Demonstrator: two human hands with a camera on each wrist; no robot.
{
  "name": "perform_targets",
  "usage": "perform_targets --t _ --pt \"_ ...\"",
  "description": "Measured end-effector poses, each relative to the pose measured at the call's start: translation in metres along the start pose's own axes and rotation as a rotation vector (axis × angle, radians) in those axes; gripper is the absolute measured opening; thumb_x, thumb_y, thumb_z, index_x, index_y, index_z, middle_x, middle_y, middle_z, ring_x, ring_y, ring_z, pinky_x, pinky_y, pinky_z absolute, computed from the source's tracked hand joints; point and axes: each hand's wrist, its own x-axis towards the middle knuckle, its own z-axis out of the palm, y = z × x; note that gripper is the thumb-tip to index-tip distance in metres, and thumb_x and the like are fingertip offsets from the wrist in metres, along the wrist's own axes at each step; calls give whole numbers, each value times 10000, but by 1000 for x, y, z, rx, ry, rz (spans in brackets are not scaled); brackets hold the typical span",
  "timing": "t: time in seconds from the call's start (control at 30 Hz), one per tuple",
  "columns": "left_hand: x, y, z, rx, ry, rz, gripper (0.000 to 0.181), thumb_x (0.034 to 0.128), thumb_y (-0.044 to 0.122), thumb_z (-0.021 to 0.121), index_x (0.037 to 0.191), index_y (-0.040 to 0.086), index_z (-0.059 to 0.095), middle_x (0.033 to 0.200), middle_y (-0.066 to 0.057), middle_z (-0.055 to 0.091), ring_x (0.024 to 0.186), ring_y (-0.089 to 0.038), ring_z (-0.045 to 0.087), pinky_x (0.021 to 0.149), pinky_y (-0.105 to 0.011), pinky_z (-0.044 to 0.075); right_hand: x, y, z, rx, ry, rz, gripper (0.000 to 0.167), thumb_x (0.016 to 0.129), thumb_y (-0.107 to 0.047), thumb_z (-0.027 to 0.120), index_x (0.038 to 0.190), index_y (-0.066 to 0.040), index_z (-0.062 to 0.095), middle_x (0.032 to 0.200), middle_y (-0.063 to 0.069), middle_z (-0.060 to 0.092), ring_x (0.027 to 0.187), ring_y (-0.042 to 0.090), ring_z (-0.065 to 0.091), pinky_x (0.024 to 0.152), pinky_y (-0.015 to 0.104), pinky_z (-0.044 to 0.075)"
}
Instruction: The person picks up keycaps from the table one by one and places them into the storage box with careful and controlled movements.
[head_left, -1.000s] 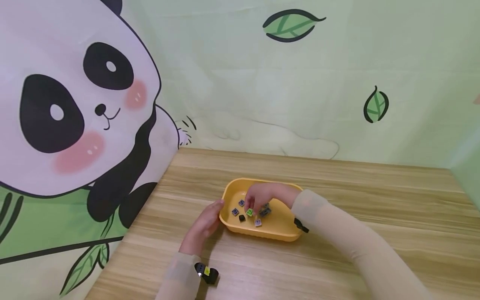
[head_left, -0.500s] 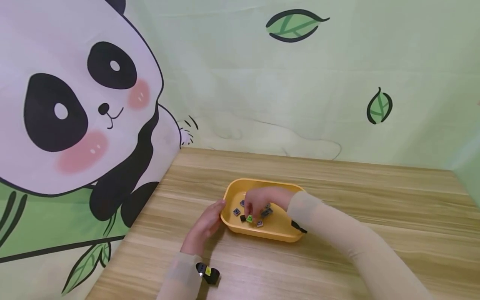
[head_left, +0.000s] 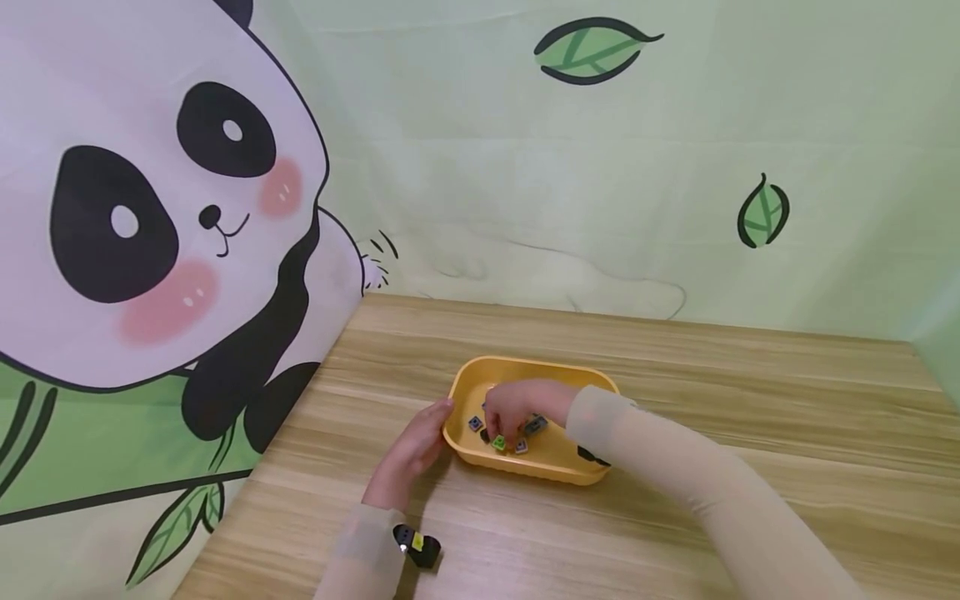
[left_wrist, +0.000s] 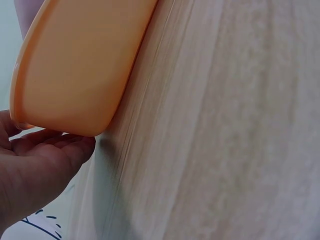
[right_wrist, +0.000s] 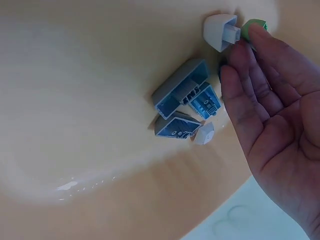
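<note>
A yellow-orange plastic tray (head_left: 570, 467) stands on the wooden table with several keycaps in it. My left hand (head_left: 408, 454) holds the tray's left end; in the left wrist view its fingers (left_wrist: 75, 147) lie against the outer wall, with one digit at the rim. Inside the tray my right hand (right_wrist: 285, 105) pinches a small green keycap (right_wrist: 256, 27) by the thumb and fingertips. A white keycap (right_wrist: 217, 32) lies on its side beside the green one. Hollow undersides show on a long grey keycap (right_wrist: 180, 87) and the smaller grey ones near it. My right hand hides part of the pile.
The wood-grain table (head_left: 735, 400) extends around the tray. Behind it hangs a pale green cloth (head_left: 465, 150) printed with leaves and a large panda (head_left: 187, 217) at the left. A black wrist camera (head_left: 417, 546) sits on the left sleeve.
My right hand has moved toward the tray's near wall with the green keycap in its fingers. The left hand stays at the tray's left end; the head view has shifted slightly.
</note>
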Motion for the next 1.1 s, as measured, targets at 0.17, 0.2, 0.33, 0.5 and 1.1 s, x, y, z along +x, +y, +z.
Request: perform_targets --t 0.17,0.2,0.33,0.5,1.1 --pt "1 1 2 -2 -1 -1 527 1117 138 228 1545 -170 218 1632 -358 232 1550 -473 223 1290 -549 210 -1 -1 2 -18 10 22 166 850 -6 793 1000 -77 796 964 -24 671 790 73 541 664 172 456" --pt "1 2 2 -1 -2 -1 528 1117 140 228 1546 -169 217 1632 -358 232 1549 -474 224 1291 -546 211 -2 -2 2 -14 13 27 160 851 2 788 992 -74 794 960 -25 662 786 73 539 659 170 456" --pt "2 3 4 1 -7 -1 533 1120 151 228 1546 -169 215 1631 -360 232 1548 -475 226 1290 -546 215 -5 -2 2 2 21 41 155 856 20 775 985 -66 788 951 -19 655 776 80 543 650 172 462" --pt "4 2 5 6 -2 -6 543 1124 173 245 1548 -165 211 1634 -358 215 1548 -484 212 1289 -550 201 -7 1 0 29 7 27 169 859 16 768 1006 -61 800 947 -16 680 754 66 552 638 162 464" --pt "2 1 0 -36 3 -13 533 1117 139 244 1557 -158 198 1635 -354 233 1548 -470 230 1293 -552 207 -85 7 -51 157 299 -131 240 937 -45 651 1149 28 735 1058 154 786 860 142 733 819 236 612"
